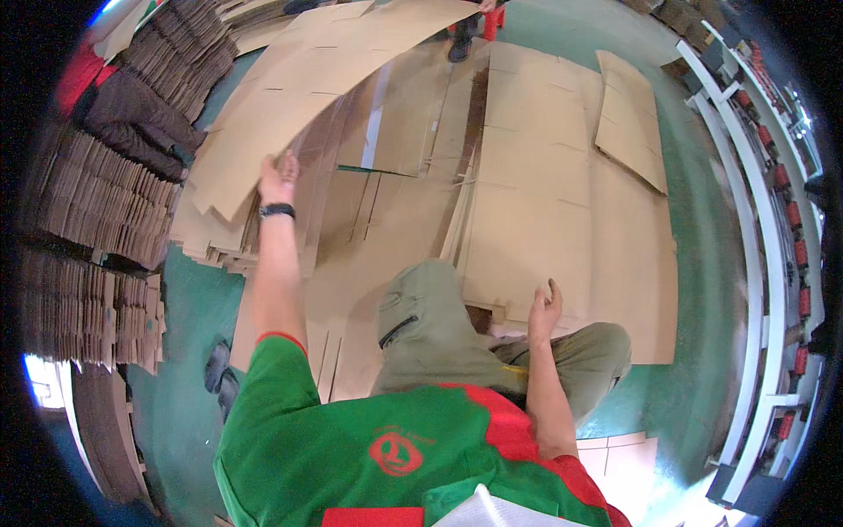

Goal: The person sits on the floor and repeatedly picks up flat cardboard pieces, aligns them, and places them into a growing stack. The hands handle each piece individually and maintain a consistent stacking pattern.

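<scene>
So your left hand (pixel 277 178) is up and out in front of you, fingers curled over the near edge of a big flat cardboard sheet (pixel 316 79), and that sheet is lifted off the pile, bowing upward and away toward the top of the view. There's a dark wristband (pixel 277 210) on that wrist, just below where you're gripping. Right under the lifted sheet you've got a stack of more flat cardboard blanks (pixel 386 202), slotted and creased, spread across the green floor (pixel 702 263), and the lowest layers poke out past your left forearm. Your right hand (pixel 544 309) isn't holding anything: it's hovering over the right side of the stack, palm turned inward, fingers loosely spread and slightly bent, thumb apart from the rest. It looks just above the cardboard rather than on it, but I can't tell for sure if it's touching. You're crouched or kneeling on the blanks, with your knee in olive trousers (pixel 430 325) sitting between your two arms. Further right there's another smaller cardboard piece (pixel 628 119) lying on top of the wide sheets, a bit skewed. Off to your left, tall bundles of folded cardboard (pixel 97 202) stand packed edge-on, well apart from the sheet you're lifting. Along the right edge runs a white metal rack (pixel 755 228) with red bits on it. At the top, someone else's feet (pixel 461 44) stand at the far end of the pile.
</scene>
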{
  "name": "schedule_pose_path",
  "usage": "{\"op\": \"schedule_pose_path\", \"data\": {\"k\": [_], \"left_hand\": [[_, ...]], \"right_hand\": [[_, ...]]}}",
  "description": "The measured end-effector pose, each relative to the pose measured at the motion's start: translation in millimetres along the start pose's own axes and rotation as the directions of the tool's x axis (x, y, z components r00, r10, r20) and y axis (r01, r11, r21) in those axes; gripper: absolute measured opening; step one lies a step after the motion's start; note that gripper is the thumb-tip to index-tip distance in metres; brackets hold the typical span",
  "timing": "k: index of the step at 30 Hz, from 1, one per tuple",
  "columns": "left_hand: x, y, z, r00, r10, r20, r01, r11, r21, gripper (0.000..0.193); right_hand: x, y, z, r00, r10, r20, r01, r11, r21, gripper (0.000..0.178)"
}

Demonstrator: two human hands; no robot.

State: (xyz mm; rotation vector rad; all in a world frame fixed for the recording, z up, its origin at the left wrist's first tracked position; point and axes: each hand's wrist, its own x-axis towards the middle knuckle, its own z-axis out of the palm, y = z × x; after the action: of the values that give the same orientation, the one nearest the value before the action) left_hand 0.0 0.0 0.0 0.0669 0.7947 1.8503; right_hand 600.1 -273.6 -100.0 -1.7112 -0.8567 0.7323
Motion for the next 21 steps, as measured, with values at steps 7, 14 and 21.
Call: {"op": "schedule_pose_path", "data": {"k": [7, 14, 21], "left_hand": [[-239.4, -182.2, 33.9, 0.937, -0.311, 0.158, 0.310, 0.950, 0.033, 0.022], [-357.4, -266.5, 38.7, 0.828, -0.548, 0.118, 0.560, 0.808, -0.180, 0.021], [-396.9, -255.9, 45.0, 0.634, -0.755, 0.165, 0.764, 0.645, 0.015, 0.033]], "right_hand": [[-15.2, -112.6, 60.8, 0.892, 0.061, 0.447, -0.185, 0.953, 0.240, 0.058], [45.2, -172.0, 129.3, 0.763, 0.112, 0.636, -0.392, 0.863, 0.318, 0.060], [69.3, -121.6, 157.9, 0.862, 0.157, 0.482, -0.258, 0.954, 0.151, 0.039]]}}
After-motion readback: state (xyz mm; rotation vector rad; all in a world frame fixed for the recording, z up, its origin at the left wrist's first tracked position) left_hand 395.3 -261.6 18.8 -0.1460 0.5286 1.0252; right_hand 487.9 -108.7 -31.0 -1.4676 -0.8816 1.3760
